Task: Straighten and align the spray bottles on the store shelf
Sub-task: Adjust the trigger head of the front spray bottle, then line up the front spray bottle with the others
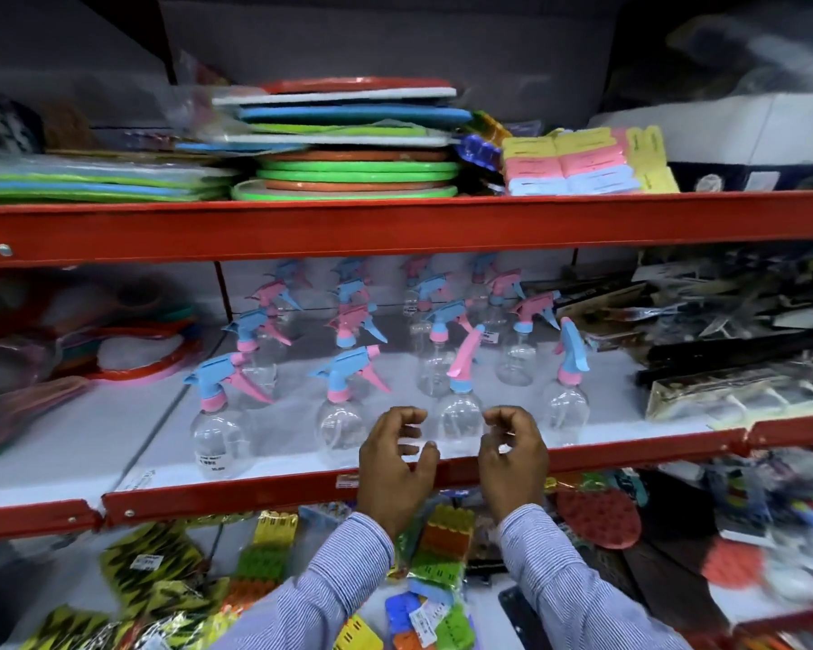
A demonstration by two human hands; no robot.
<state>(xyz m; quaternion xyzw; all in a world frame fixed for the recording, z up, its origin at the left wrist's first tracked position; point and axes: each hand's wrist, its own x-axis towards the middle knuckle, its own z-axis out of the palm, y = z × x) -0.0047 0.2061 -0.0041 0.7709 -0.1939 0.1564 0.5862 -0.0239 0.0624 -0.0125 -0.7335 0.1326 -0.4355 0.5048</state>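
Two bare hands, left hand (395, 466) and right hand (512, 462), seen just below the red shelf edge (273, 490); no rings, watch or gloves visible; both forearms in long sleeves, left sleeve (329, 579) and right sleeve (573, 579), light blue-white fabric w/ fine stripes; cuffs sit at the wrists, below the shelf edge; buttons can't be made out.

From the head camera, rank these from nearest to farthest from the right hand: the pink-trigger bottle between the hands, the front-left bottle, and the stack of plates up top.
1. Pink-trigger bottle, just left of the right hand.
2. Front-left bottle, far left of the front row.
3. Stack of plates, shelf above.
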